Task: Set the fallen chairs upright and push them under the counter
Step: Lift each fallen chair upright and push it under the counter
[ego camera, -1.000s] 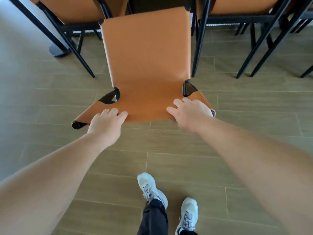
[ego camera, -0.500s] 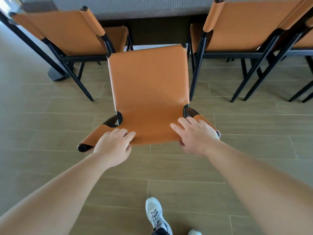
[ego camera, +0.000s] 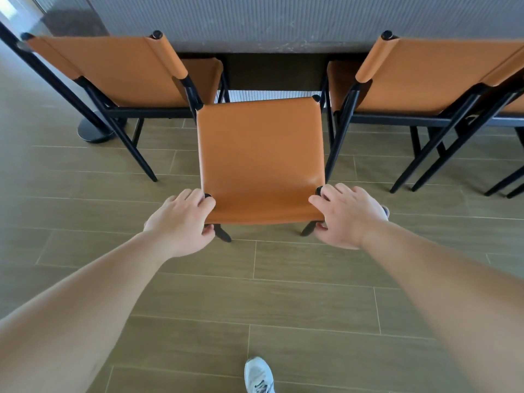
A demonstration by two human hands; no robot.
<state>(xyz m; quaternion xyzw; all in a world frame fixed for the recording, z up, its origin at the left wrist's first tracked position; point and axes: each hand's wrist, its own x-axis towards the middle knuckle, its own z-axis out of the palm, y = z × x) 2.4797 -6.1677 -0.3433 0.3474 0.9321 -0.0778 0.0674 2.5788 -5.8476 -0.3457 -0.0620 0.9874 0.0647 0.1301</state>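
Tan leather chair with black metal frame (ego camera: 261, 160): upright, between two tucked chairs, facing the grey ribbed surface (ego camera: 283, 21). My left hand (ego camera: 181, 219) and right hand (ego camera: 346, 217) grip its backrest corners. Step: pushing under; next, I judge, a straight shove forward.

The middle chair (ego camera: 261, 157) hides its own front legs; only two back feet show below it. Its back corners lie under the left hand (ego camera: 181, 219) and right hand (ego camera: 344, 215). The bench (ego camera: 283, 21) top is cut off by the upper edge. The shoe (ego camera: 259, 375) and the far-right chair (ego camera: 510, 80) are cropped.
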